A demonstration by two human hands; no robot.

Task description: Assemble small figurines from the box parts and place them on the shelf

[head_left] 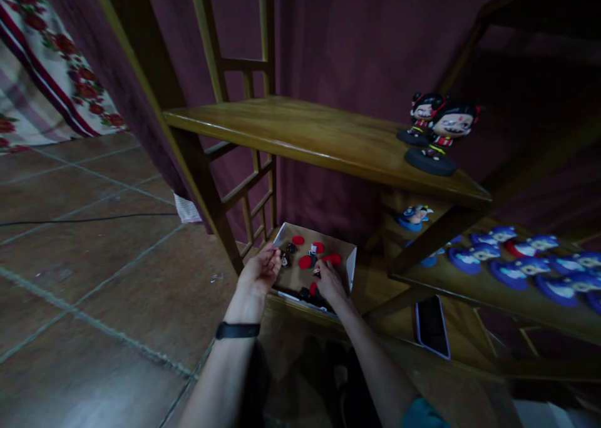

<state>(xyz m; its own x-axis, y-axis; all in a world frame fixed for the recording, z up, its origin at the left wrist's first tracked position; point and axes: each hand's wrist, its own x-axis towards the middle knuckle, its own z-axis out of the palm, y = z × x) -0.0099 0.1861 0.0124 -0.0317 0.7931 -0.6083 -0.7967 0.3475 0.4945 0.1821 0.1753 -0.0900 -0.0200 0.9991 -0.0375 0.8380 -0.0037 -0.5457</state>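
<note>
A shallow white cardboard box point(353, 266) with a brown inside sits on the lowest shelf. In it lie several small dark figurines point(313, 250) and red round bases point(298, 240). At the box's left side is my left hand point(263, 269), its fingers curled together and a small dark-haired figurine point(284, 260) right at the tips. Whether those fingers grip it is unclear. My right hand point(330, 283) reaches down into the box, its fingers closed on another small figurine point(317, 271), mostly hidden by the hand.
Above the box runs a wooden shelf point(282, 124) bearing two black-haired figurines point(446, 134) at its right end. Several blue-based figurines point(474, 256) lie on a lower shelf at right. A dark phone-like slab point(432, 325) rests below. Tiled floor point(94, 246) spreads out left.
</note>
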